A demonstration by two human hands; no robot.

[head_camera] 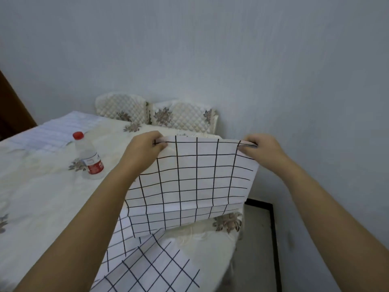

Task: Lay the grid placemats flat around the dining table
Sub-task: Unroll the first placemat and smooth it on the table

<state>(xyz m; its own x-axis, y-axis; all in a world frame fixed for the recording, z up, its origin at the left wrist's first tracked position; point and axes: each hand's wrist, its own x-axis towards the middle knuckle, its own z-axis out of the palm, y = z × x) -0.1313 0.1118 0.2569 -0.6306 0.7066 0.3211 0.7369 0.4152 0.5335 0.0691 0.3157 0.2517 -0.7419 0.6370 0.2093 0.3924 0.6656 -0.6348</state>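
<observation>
I hold a white grid placemat (pixel 195 180) with black lines up in the air over the near right part of the dining table (pixel 42 203). My left hand (pixel 145 147) pinches its top left corner and my right hand (pixel 261 148) pinches its top right corner. The mat hangs down with a fold near its lower edge. Under it, other grid placemats (pixel 147 268) lie overlapping at the table's near edge. One more grid placemat (pixel 52 133) lies flat at the far left of the table.
A clear plastic bottle (pixel 89 157) with a red cap and red label stands on the floral cream tablecloth, left of my left hand. Two quilted chair backs (pixel 155 114) stand behind the table against the grey wall. Bare floor (pixel 256 239) lies to the right.
</observation>
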